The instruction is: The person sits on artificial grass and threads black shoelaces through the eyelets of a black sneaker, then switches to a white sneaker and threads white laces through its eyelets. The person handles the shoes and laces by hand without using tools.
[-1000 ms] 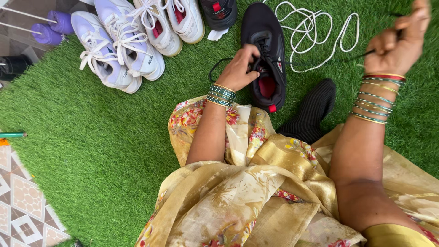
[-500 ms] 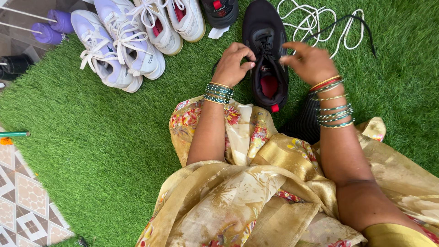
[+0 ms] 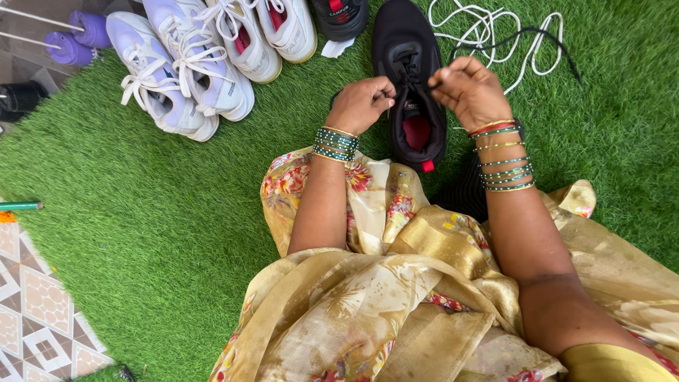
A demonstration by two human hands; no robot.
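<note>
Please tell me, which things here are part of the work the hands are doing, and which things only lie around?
In use:
left hand
right hand
black shoe
black lace

Lying about:
white laces
white sneakers
purple handles
second black shoe
green pencil

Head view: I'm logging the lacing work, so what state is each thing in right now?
Black shoe: on the grass, partly laced, both hands at it.
Black lace: pinched by right hand, its free end loose on the grass.
Left hand: fingers closed at the eyelets.
White lace: loose, coiled.
White shoes: laced, in a row.
</note>
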